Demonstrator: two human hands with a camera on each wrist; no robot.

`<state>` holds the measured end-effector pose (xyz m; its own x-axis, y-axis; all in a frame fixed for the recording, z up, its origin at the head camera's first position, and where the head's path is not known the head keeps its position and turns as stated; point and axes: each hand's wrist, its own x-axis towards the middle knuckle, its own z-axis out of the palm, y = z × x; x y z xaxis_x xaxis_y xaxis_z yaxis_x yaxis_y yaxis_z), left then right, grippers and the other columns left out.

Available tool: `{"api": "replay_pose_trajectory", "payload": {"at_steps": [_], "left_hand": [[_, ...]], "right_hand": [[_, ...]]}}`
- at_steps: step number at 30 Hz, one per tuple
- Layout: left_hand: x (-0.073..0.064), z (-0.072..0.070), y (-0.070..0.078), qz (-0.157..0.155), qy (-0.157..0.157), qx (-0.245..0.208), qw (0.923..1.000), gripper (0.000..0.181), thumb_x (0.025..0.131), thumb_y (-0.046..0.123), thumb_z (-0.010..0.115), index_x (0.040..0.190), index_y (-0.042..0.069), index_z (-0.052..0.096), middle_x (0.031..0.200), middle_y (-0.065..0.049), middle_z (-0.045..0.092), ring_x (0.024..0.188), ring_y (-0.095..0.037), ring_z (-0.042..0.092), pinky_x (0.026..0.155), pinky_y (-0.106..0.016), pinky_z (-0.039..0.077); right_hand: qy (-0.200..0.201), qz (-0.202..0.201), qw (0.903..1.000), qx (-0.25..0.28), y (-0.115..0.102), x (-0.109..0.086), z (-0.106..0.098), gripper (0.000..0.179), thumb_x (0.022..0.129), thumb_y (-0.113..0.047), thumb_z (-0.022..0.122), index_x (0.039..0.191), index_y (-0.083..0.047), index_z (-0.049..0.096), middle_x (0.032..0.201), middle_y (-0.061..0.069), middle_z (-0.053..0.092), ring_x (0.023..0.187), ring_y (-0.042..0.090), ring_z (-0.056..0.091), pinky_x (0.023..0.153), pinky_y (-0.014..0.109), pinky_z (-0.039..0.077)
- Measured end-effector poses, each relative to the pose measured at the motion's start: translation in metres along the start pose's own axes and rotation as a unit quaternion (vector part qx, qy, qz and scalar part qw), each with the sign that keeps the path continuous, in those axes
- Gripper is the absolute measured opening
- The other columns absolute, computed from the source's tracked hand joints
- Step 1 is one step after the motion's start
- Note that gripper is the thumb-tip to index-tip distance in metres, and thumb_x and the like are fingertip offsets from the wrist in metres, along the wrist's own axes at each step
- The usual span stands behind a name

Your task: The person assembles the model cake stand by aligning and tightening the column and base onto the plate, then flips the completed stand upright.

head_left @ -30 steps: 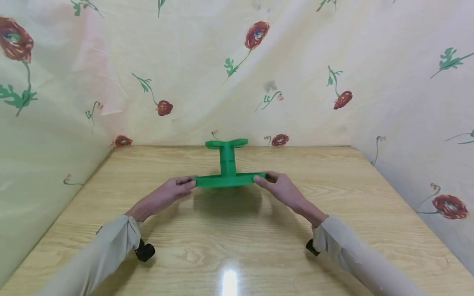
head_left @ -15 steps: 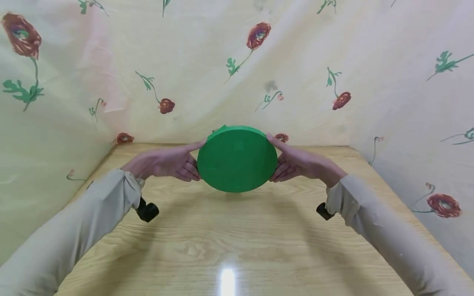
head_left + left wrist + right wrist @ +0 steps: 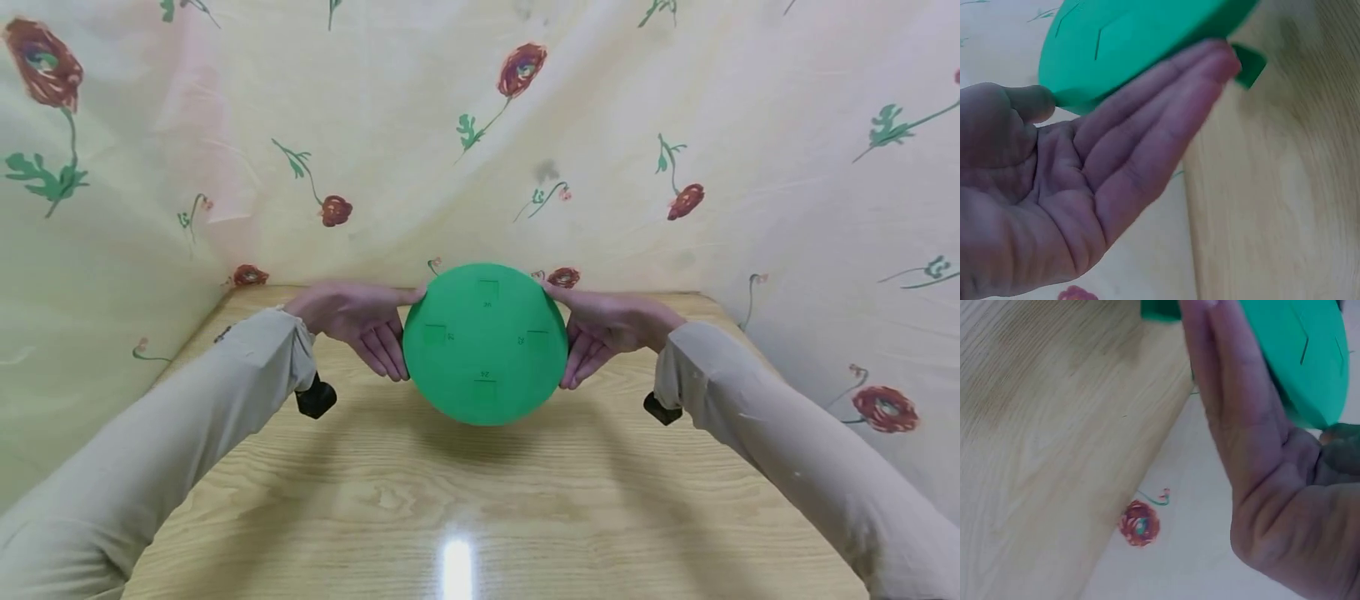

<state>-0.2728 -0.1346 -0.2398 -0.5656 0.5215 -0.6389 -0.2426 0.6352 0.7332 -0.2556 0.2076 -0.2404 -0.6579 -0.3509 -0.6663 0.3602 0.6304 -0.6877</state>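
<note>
A green round disc (image 3: pixel 483 346) is held up in front of me, its flat face turned towards the head camera and marked with small squares and numbers. My left hand (image 3: pixel 362 329) grips its left rim, thumb at the upper edge and long fingers stretched along the side. On the right rim my right hand (image 3: pixel 603 333) holds it the same way. In the left wrist view, a green block (image 3: pixel 1250 65) sticks out behind the disc, past the fingertips. Green (image 3: pixel 1160 309) also shows behind the fingers in the right wrist view. The rest of the disc's back is hidden.
The wood-grain table (image 3: pixel 390 500) spreads below, with the disc's shadow on it. A floral cloth (image 3: pixel 375 125) rises behind the table and along both sides. Black wrist devices (image 3: pixel 315 396) sit beneath the sleeves.
The disc was edge-on, with its post and a green end piece visible beyond it. Both hands have tipped it so its flat face now fronts the camera, hiding the post.
</note>
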Motion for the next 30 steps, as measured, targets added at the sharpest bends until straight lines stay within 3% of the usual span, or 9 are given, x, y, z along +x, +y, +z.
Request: {"api": "replay_pose_trajectory", "payload": {"at_steps": [8,14,30], "left_hand": [[0.020,0.005,-0.015,-0.011,0.000,-0.023,0.9997,0.080,0.113,0.051,0.022,0.118,-0.015,0.066,0.099,-0.024,0.076,0.085,-0.027,0.077,0.083,-0.037,0.061],[0.030,0.005,-0.024,-0.009,0.006,-0.043,0.9990,0.075,0.114,0.045,0.024,0.111,-0.015,0.069,0.094,-0.023,0.076,0.081,-0.025,0.077,0.080,-0.036,0.062],[0.035,0.005,-0.031,-0.003,0.010,-0.049,0.9988,0.072,0.115,0.039,0.022,0.108,-0.015,0.070,0.089,-0.020,0.076,0.078,-0.024,0.076,0.080,-0.035,0.062]], "right_hand": [[-0.002,0.019,0.9997,-0.014,0.011,0.016,-0.004,0.102,0.105,-0.070,0.014,0.100,0.012,0.075,0.080,0.022,0.075,0.071,0.026,0.076,0.068,0.033,0.062],[-0.001,0.026,0.9996,-0.006,0.021,0.028,-0.003,0.093,0.109,-0.062,0.018,0.101,0.012,0.074,0.076,0.019,0.075,0.068,0.023,0.076,0.069,0.032,0.062],[0.001,0.016,0.9999,0.001,0.031,0.044,-0.006,0.088,0.111,-0.056,0.021,0.098,0.013,0.074,0.073,0.016,0.074,0.066,0.021,0.075,0.068,0.033,0.062]]}}
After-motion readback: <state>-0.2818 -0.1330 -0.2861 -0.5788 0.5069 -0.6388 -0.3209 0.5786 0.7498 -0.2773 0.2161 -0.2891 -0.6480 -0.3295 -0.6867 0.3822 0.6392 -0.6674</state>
